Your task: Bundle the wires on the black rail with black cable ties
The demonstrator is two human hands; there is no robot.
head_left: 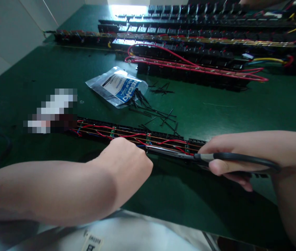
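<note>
A long black strip with red wires, copper-coloured rods and small green boards lies across the table in front of me. My left hand is closed at its near edge, back of the hand towards me; the fingertips and whatever they hold are hidden. In my right hand is a pair of scissors with black handles. Its blades point left along the strip's near side, their tips close to my left knuckles. Whether the blades touch a wire cannot be made out.
Beyond the strip, a clear plastic bag spills black cable ties onto the green table. Further back lie several similar black strips with red, yellow and blue wires. A blurred-out patch covers something at the left.
</note>
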